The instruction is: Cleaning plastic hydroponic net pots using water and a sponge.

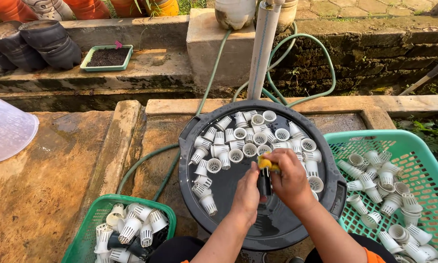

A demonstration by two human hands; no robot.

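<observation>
- The left hand (246, 194) is clenched around a small black net cup (264, 184), holding it upright over the middle of the round black tub (190, 146).
- The right hand (291, 181) grips a yellow sponge (266, 162) and presses it on the top of the black cup; the two hands are touching each other around it.
- The black cup sits at the centre of the view, just above the dark water in the tub, at about 5 o'clock from the floating cluster.
- White slotted net cups (250, 139) float packed together across the tub's far half, from 9 o'clock round to 3 o'clock of the hands.
- At 3 o'clock of the tub stands a green mesh basket (374, 139) with more white net cups lying loose in it.
- At 8 o'clock, near the person's left forearm, a smaller green basket (90, 226) holds white cups mixed with a few black ones.
- A white pipe (263, 48) rises at 12 o'clock behind the tub, with a green hose (321, 53) looping around it and trailing past the tub's left side.
- At 10 o'clock on a concrete ledge lies a green tray of dark soil (108, 57), with black grow bags (34, 44) beside it.
- A translucent plastic container (5, 129) lies at 9 o'clock on the stained concrete floor (48, 185).
</observation>
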